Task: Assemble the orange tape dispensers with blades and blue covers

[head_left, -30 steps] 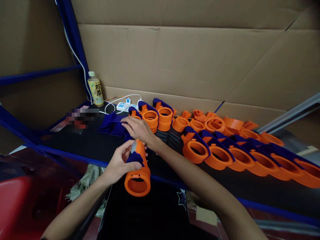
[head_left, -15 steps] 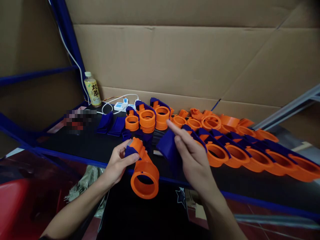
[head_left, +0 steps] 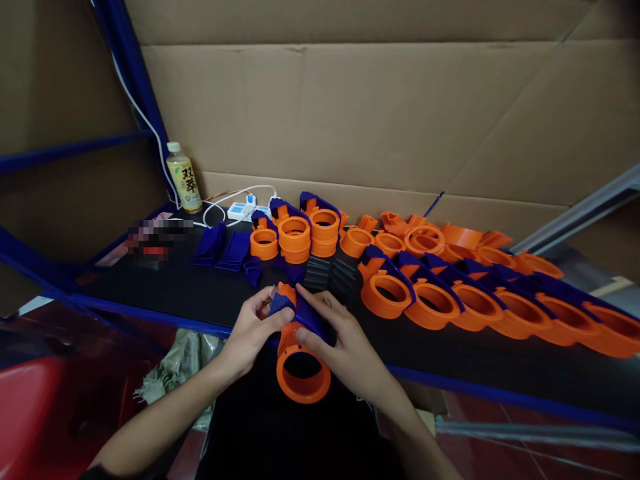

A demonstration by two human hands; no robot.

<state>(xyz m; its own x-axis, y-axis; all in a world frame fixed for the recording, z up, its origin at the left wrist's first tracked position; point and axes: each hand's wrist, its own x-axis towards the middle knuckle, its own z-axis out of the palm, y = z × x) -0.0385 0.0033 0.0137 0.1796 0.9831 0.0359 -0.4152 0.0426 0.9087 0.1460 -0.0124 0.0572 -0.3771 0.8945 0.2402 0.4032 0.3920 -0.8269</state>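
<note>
In the head view, my left hand [head_left: 253,337] pinches the narrow upper end of an orange tape dispenser [head_left: 305,392], its thumb over a small blue piece there. The dispenser's round ring hangs down in front of me. My right hand [head_left: 347,343] grips a blue plastic side plate [head_left: 311,317] and holds it against the dispenser's right side, thumb near the ring. My fingers cover much of the contact between the two parts. Just beyond lie black ridged strips [head_left: 317,273] and a small blue piece [head_left: 253,271].
Several orange dispensers with blue plates [head_left: 477,309] stand in a row on the right of the black shelf [head_left: 165,293]. Behind them are loose orange parts [head_left: 463,238]. Blue plates [head_left: 233,251], a power strip [head_left: 240,211] and a drink bottle [head_left: 183,179] sit left. Cardboard [head_left: 325,113] closes the back.
My right hand has moved left with the blue plate, bringing it against the dispenser. My left hand and the dispenser have shifted slightly right. The black strips are now uncovered.
</note>
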